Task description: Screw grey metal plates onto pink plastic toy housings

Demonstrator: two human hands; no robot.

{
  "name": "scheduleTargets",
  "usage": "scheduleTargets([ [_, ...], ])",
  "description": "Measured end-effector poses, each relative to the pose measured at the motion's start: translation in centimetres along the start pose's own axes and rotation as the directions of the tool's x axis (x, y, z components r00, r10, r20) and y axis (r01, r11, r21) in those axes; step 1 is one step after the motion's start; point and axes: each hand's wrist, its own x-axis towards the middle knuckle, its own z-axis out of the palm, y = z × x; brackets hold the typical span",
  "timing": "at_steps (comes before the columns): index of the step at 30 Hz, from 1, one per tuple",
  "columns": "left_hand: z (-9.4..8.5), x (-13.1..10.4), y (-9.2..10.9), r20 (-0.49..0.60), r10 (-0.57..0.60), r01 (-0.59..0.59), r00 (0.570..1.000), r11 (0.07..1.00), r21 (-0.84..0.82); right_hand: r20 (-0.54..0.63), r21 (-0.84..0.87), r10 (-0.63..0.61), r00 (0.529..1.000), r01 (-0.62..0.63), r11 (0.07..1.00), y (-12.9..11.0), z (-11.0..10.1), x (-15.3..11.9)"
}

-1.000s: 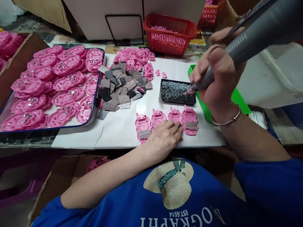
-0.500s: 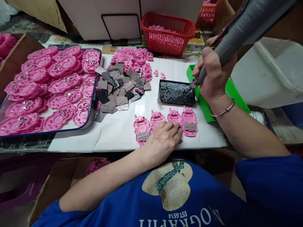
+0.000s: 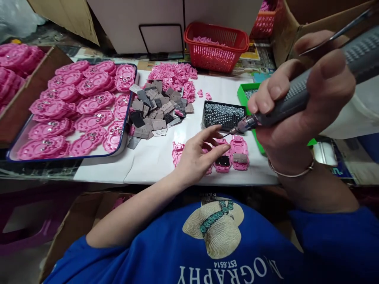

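Driver [image 3: 296,92] gripped in my right hand [image 3: 308,122] has come away from the screw tray [image 3: 213,120], so its bit [image 3: 226,135] now points at the pink shells [image 3: 239,146] lined up by the near edge of the counter [image 3: 154,165]. My left hand [image 3: 194,157] has lifted, thumb and fingers parted; whether they touch the bit I can't tell. That leaves the black plate [image 3: 222,161] uncovered, beside the rightmost shell's grey plate [image 3: 240,158]
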Motion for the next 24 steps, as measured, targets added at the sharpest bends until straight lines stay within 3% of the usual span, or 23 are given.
scheduleTargets([
  [4,-0.1,0.3,-0.1,0.049,-0.101,0.107,0.994,0.984,-0.143,0.088,0.013,-0.036,0.995,0.035,0.999,-0.1,-0.4,-0.7],
  [6,-0.2,0.4,-0.3,0.03,-0.066,0.069,0.997,0.994,-0.085,0.108,0.017,-0.016,0.994,0.014,1.0,-0.2,-0.6,-0.7],
  [8,-0.3,0.4,-0.6,-0.005,0.062,-0.061,0.998,0.996,0.067,0.142,0.057,-0.005,0.99,-0.003,0.998,-0.4,-0.6,-0.6],
  [10,-0.5,0.6,-1.0,0.012,0.28,-0.271,0.96,0.913,0.305,0.171,0.105,-0.015,0.985,-0.004,0.994,-0.5,-0.5,-0.4],
  [13,-0.8,0.9,-1.4,0.166,0.492,-0.483,0.854,0.634,0.605,0.173,0.122,0.006,0.985,-0.028,0.992,-0.7,-0.2,-0.4],
  [15,-0.9,1.0,-1.6,0.245,0.509,-0.516,0.825,0.506,0.691,0.14,0.127,0.041,0.989,-0.059,0.99,-0.8,0.0,-0.6],
  [17,-0.9,1.1,-1.6,0.282,0.497,-0.52,0.821,0.446,0.728,0.11,0.131,0.067,0.992,-0.081,0.988,-0.8,0.3,-0.8],
  [24,-1.4,0.8,-1.7,0.297,0.466,-0.502,0.833,0.415,0.759,0.095,0.112,0.037,0.995,-0.048,0.993,-0.9,0.4,-0.8],
])
